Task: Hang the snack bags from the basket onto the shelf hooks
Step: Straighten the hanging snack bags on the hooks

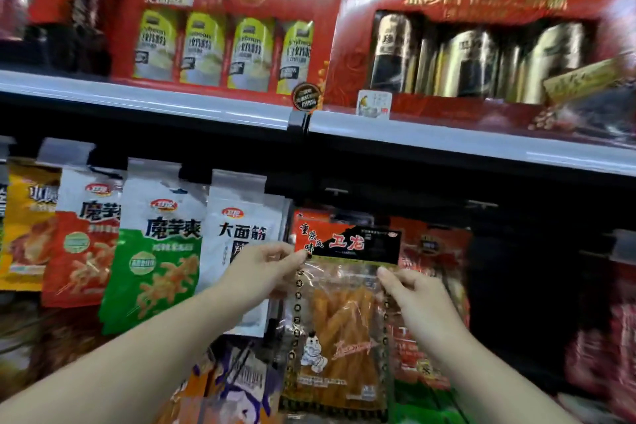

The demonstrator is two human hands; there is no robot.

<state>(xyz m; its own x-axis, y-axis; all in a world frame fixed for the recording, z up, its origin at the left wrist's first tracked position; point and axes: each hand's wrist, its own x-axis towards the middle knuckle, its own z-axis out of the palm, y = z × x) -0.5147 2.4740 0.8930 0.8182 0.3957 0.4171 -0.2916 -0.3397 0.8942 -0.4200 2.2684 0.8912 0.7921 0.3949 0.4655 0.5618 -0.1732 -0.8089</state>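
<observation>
Scene: You stand before a shop display, both bare arms raised toward the hanging row beneath a grey shelf edge.
Snack bag: The clear snack bag, with an orange and black header card and orange sticks showing through its window, is held up in front of the hanging row, upright, between the white bag and the red bags.
Left hand: Your left hand pinches the bag's upper left corner, fingertips curled on the edge of the header card.
Right hand: Your right hand pinches the bag's right edge just below the header, thumb and fingers closed on the clear film.
Hooks: The hook behind the held bag cannot be made out; whether the bag's top is on it cannot be told.
Hanging row, left: A yellow bag, an orange-and-white bag, a green-and-white bag and a white bag hang side by side, overlapping, to the left of your hands.
Hanging row, right: Red bags hang just behind and right of the held bag, partly hidden by your right hand.
Upper shelf: A red gift box of four yellow-green cartons stands beside a red gift box of gold and black cans.
Below: A purple-and-orange packet shows between your forearms, blurred.
</observation>
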